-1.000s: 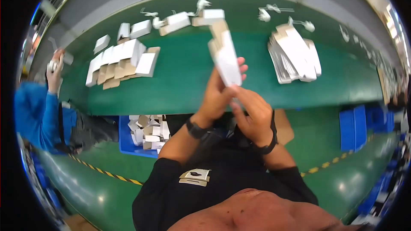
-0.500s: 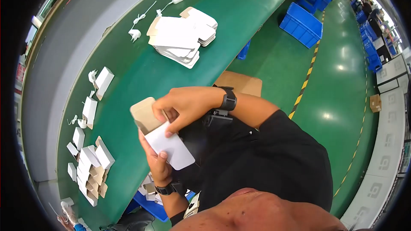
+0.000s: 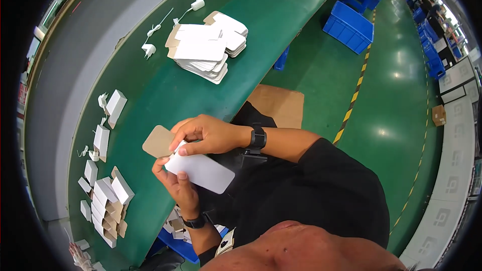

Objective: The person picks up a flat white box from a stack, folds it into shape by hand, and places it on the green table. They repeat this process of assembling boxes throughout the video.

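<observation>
A small white carton [image 3: 206, 171] is between my hands, tilted in front of my body, with its tan inner flap [image 3: 158, 141] standing out toward the upper left. My left hand [image 3: 175, 185] holds the carton from below and the left, its thumb on the white face. Closed over the flap end is my right hand [image 3: 203, 135], with thumb and fingers pinching the edge where the flap meets the body. A part of the opening is hidden behind the fingers.
A pile of flat white cartons [image 3: 201, 45] lies on the green bench [image 3: 165, 90]. White plug adapters [image 3: 149, 49] with cords and formed boxes [image 3: 108, 198] line its far side. Another person's hand [image 3: 79, 256] shows at lower left. Blue crates [image 3: 349, 27] stand on the floor.
My right hand has drawn closer to my left and now grips the edge at the flap end. The carton has turned flatter, and the flap has swung to the left.
</observation>
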`<state>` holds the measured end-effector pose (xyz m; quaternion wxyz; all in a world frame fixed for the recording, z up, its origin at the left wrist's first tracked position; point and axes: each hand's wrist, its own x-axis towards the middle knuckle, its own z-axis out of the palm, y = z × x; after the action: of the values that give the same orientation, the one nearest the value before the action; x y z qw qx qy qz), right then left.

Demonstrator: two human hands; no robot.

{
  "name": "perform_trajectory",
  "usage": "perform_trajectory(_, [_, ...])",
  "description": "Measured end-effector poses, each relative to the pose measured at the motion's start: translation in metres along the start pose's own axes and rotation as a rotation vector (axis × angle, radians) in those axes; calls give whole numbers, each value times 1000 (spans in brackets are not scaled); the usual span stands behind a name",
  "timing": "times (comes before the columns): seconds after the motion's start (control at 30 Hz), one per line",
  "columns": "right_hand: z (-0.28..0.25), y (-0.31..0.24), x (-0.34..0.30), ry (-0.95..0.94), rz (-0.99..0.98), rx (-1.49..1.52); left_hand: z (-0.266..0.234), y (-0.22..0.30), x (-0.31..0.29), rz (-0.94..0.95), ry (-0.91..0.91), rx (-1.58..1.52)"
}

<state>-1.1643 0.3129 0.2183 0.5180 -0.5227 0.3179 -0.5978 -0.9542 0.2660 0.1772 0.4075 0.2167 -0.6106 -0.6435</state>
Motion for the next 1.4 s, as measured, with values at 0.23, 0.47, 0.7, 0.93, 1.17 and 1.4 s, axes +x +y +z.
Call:
perform_trajectory(0.23, [-5, 11, 0, 80, -334, -535, 31, 6, -3, 30, 190, -141])
perform_trajectory(0.47, [-24, -11, 5, 37, -328, -603, 27, 14, 19, -47, 36, -260])
perform_trajectory(0.7, [-15, 2, 6, 55, -14, -168, 18, 2, 6, 12, 25, -174])
perform_trajectory(0.93, [-30, 5, 14, -3, 46, -204, 18, -7, 16, 108, -19, -128])
perform_trajectory(1.17, [-47, 15, 18, -24, -61, -391, 17, -9, 32, -64, 16, -195])
perform_trajectory(1.4, [-56, 29, 27, -38, -139, -385, 4, -21, 47, 6, -170, 11])
